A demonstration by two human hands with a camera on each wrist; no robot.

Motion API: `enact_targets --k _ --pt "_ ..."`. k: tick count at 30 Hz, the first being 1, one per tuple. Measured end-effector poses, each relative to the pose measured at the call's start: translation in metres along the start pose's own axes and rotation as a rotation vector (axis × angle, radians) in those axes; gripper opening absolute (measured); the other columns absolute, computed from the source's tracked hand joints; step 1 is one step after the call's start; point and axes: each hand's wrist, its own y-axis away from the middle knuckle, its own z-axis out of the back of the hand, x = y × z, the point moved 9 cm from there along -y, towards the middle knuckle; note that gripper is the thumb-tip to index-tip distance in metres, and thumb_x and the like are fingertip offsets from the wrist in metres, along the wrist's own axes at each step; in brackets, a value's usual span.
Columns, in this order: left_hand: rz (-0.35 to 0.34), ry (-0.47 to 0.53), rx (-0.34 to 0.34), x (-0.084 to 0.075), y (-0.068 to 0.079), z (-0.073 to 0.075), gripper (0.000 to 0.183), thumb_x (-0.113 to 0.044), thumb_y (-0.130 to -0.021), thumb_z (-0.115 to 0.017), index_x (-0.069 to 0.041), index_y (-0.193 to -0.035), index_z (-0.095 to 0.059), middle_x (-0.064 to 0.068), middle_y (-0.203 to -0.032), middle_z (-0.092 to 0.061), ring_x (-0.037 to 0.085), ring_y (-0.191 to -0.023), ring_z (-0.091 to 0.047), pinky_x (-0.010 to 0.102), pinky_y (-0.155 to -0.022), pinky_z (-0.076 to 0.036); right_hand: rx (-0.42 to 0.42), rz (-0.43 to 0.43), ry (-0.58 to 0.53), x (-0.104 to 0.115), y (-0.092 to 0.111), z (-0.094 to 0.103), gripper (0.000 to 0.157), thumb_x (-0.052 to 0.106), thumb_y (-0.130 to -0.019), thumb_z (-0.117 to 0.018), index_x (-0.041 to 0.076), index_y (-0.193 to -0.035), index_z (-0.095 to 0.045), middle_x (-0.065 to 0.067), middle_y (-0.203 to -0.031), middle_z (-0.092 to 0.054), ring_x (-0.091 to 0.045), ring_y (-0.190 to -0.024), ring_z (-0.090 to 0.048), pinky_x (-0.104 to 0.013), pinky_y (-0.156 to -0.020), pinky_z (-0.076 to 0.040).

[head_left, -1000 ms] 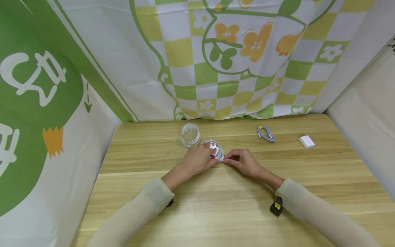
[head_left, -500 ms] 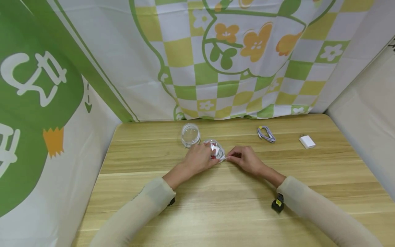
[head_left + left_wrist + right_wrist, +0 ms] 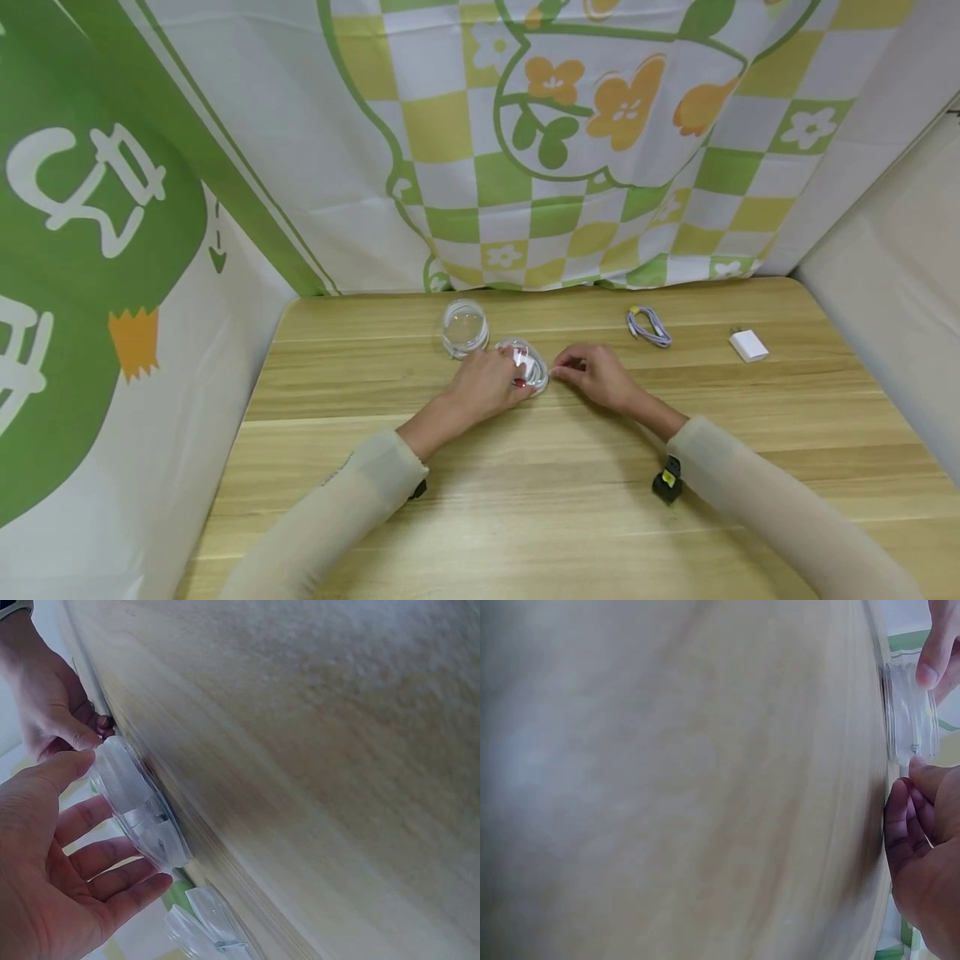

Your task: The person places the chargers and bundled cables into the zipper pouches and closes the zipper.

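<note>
A round, clear plastic case (image 3: 537, 367) with a coiled white cable and a white plug block inside lies on the table, bits of red showing. My left hand (image 3: 483, 383) grips it from the left, thumb at the near edge and fingers over the far side. On the right, my right hand (image 3: 596, 377) pinches a small pull at the case's rim between thumb and forefinger. The right wrist view shows a tiny metallic piece (image 3: 915, 750) on the rim, right at the thumb tip. In the left wrist view, the case (image 3: 139, 799) stands between both hands.
Behind my left hand sits another clear round case (image 3: 464, 329) with a white rim. A lilac cable (image 3: 649, 326), bundled with a yellow tie, and a white charger plug (image 3: 748, 345) lie at the back right. A patterned curtain (image 3: 585, 200) hangs behind the wooden table (image 3: 555, 508).
My right hand has moved slightly away from me and to the right along the case's rim, still pinching. The left hand stays on the case.
</note>
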Motion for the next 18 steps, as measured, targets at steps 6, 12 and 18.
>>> enact_targets --k 6,12,18 --pt "0.01 -0.003 0.004 0.0 0.0 -0.001 0.039 -0.055 -0.097 -0.073 -0.017 -0.092 -0.082 0.01 -0.098 -0.073 0.023 -0.078 -0.069 0.039 -0.062 -0.056 -0.01 -0.028 0.004 -0.005 -0.006 -0.002 0.006 0.012 -0.093 -0.083 0.006 -0.095 -0.081 -0.004 -0.093 -0.08 -0.015 -0.084 -0.071 -0.029 -0.077 -0.061" --pt "0.007 -0.001 -0.002 0.0 0.001 0.0 0.038 -0.055 -0.096 -0.074 -0.018 -0.088 -0.08 0.009 -0.097 -0.073 0.022 -0.075 -0.068 0.038 -0.061 -0.056 -0.029 -0.067 -0.03 -0.01 -0.008 -0.002 0.006 0.012 -0.094 -0.081 0.006 -0.095 -0.081 -0.003 -0.088 -0.079 -0.013 -0.079 -0.07 -0.025 -0.071 -0.058" --pt "0.002 -0.002 -0.006 0.0 0.001 0.0 0.039 -0.055 -0.097 -0.074 -0.017 -0.091 -0.082 0.01 -0.098 -0.073 0.023 -0.076 -0.069 0.038 -0.061 -0.056 -0.011 -0.154 -0.117 -0.019 -0.01 -0.006 0.006 0.011 -0.096 -0.079 0.005 -0.094 -0.079 -0.001 -0.075 -0.073 -0.012 -0.065 -0.064 -0.02 -0.059 -0.054"
